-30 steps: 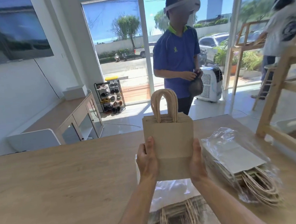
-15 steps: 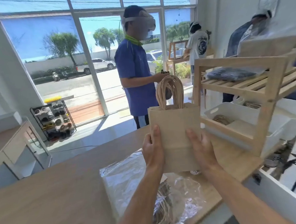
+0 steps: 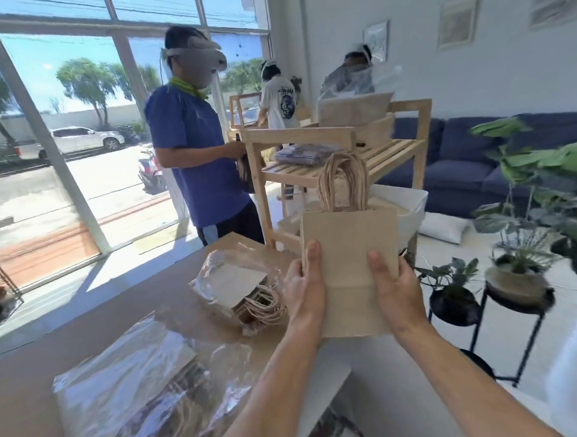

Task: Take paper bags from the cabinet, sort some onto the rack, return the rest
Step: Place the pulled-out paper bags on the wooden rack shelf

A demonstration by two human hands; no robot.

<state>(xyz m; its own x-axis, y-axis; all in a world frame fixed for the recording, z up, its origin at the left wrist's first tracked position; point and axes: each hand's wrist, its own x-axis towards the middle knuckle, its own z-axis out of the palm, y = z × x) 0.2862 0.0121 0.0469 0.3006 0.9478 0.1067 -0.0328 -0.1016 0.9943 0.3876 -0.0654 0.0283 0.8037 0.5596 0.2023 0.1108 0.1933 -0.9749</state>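
Your left hand [image 3: 303, 294] and right hand [image 3: 396, 291] pinch bags [image 3: 348, 242] by the sides; rack [image 3: 296, 138] at 12 o'clock. Thin grip: stack may fan, slip.

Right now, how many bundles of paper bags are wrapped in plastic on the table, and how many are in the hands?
Plastic-wrapped packs on the table: 2
Unwrapped bundle in the hands: 1
Total: 3

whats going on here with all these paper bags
A person holds a stack of paper bags upright, the left hand and right hand gripping its sides. It is held out toward the wooden rack, not yet set down. A near bundle and a far bundle of bags, wrapped in plastic, lie on the table.
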